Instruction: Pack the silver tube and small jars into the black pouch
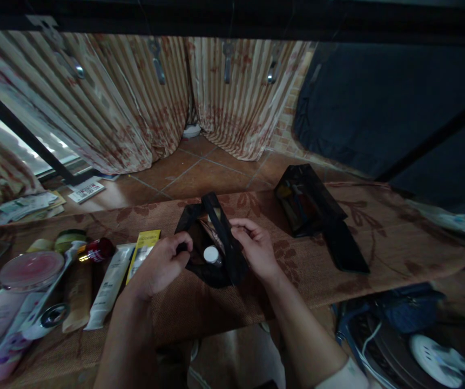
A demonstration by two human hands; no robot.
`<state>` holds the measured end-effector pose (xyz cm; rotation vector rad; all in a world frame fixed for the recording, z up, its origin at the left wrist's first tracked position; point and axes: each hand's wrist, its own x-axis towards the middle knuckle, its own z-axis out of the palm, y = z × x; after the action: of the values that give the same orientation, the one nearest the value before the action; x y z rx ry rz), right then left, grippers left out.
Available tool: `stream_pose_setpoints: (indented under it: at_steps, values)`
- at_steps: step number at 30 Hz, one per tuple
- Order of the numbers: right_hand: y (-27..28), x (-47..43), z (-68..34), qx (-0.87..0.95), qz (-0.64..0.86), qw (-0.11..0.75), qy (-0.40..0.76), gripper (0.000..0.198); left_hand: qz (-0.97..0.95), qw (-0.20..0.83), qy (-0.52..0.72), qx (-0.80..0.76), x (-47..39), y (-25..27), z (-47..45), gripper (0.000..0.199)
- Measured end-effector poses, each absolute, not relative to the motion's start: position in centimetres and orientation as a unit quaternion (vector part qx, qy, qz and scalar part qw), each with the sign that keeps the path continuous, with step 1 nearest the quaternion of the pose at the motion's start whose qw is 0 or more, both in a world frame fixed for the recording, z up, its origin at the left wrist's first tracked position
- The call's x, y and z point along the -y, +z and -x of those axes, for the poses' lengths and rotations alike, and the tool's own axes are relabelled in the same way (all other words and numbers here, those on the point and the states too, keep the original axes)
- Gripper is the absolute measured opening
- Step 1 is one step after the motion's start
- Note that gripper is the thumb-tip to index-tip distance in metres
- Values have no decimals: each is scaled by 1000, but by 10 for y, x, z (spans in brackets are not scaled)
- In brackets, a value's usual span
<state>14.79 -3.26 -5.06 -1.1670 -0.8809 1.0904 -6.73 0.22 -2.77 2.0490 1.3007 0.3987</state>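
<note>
A black pouch (pixel 235 263) lies on the cloth-covered table in front of me, its mouth spread wide. My left hand (pixel 161 266) has its fingers closed on the pouch's left rim. The opposite rim is pinched between the thumb and fingers of my right hand (pixel 256 246). Inside sits a small container with a white cap (pixel 211 255), along with some thin items I cannot make out. Just left of my left hand lies a yellow packet (pixel 143 246), partly covered by that hand. Beside it is a white tube (pixel 110 285).
More cosmetics crowd the table's left end, including a round pink-lidded container (pixel 32 270) and a dark red jar (pixel 99 249). To the right stand another black pouch (pixel 303 200) and a dark flat object (pixel 343 246). A power strip (pixel 435 359) with cables sits low at right.
</note>
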Motion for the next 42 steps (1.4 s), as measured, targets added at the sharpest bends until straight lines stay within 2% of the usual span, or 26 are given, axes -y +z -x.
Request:
stream_pose_setpoints:
  at_steps: [28, 30, 35, 42]
  values:
    - [-50, 31, -152, 407, 503, 615, 450, 19, -778, 296, 234, -503, 4, -26, 53, 11]
    - [-50, 31, -152, 408, 499, 618, 450, 18, -776, 290, 261, -496, 4, -24, 54, 11]
    - [-51, 31, -151, 402, 501, 620, 450, 17, -736, 290, 418, -447, 7, -14, 53, 11]
    - [-48, 33, -150, 402, 518, 611, 443, 21, -711, 282, 475, -435, 8, -24, 34, 11]
